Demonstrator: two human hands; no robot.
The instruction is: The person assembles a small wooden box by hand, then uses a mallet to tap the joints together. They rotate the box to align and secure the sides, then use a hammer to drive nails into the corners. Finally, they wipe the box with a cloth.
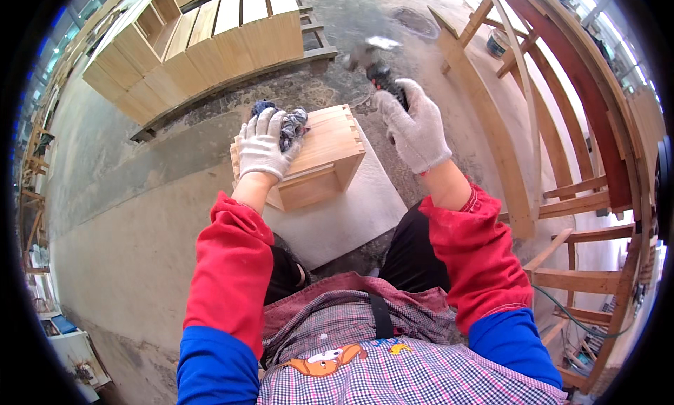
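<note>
A pale wooden drawer box (330,140) with finger-jointed corners stands on a light grey board (372,201) in front of my knees. My left hand (265,144), in a white knitted glove, rests on the box's left part and holds a crumpled dark blue and grey patterned rag (292,128) against its top. To the right of the box and raised above the floor, my gloved right hand (416,128) is closed around the black handle of a hammer (382,78). The hammer's head is smeared by motion.
Several finished wooden boxes (232,54) sit in a row on a slatted pallet (319,54) at the far left. Wooden frames and planks (484,117) lean along the right side, with a bucket (497,43) behind them. A thin green hose (579,321) hangs at lower right.
</note>
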